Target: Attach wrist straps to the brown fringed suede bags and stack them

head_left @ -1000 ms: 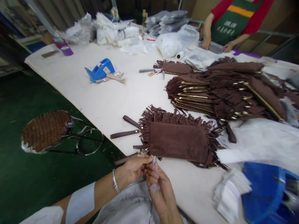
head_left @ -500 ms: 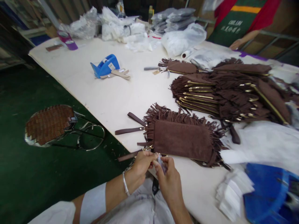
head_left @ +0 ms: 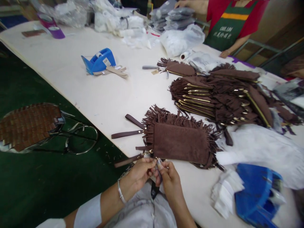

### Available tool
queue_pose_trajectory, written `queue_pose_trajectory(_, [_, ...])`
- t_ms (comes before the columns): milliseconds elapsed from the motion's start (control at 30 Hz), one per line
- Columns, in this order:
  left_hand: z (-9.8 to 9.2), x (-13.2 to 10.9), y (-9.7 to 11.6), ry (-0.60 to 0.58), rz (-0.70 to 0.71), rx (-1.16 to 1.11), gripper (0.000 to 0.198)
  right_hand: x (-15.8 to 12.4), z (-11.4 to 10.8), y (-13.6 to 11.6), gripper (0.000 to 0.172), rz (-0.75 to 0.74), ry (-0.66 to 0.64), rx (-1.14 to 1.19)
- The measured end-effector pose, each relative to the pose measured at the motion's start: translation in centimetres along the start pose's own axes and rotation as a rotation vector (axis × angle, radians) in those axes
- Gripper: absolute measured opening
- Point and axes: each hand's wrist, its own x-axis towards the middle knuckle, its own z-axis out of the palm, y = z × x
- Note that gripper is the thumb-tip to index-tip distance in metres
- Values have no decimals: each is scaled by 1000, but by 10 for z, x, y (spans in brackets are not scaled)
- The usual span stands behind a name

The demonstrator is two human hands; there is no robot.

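A dark brown suede clutch bag [head_left: 180, 142] with fringe lies at the near edge of the table, on top of more fringed pieces. At its lower left corner, my left hand [head_left: 141, 172] is closed in a pinch close to the gold zipper end. Against it, my right hand [head_left: 169, 177] pinches a small zipper pull [head_left: 159, 165] with greyish clear plastic around it. The fingertips of both hands meet there and partly hide it. Brown wrist straps [head_left: 128, 134] stick out from the bag's left side.
A pile of brown fringed bags [head_left: 213, 98] lies beyond, right. Blue tape dispensers stand at the far left [head_left: 101, 61] and near right [head_left: 257, 193], the latter beside white slips [head_left: 226, 193]. A stool [head_left: 30, 126] is left of the table. A co-worker [head_left: 228, 28] stands opposite.
The view has shifted, so most things sit farther left. My fingers have drawn closer together around the plastic-covered pull. The co-worker's arm now reaches to the stack of plastic-packed items.
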Motion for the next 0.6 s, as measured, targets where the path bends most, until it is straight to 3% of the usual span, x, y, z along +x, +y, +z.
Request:
queue_pose_trajectory(300, [-5, -1, -2, -211, -181, -170, 21, -5, 7, -14, 35, 111, 9, 185])
queue_pose_trajectory(600, [-7, 5, -7, -158, -214, -141, 24, -5, 7, -15, 34, 155, -32, 291])
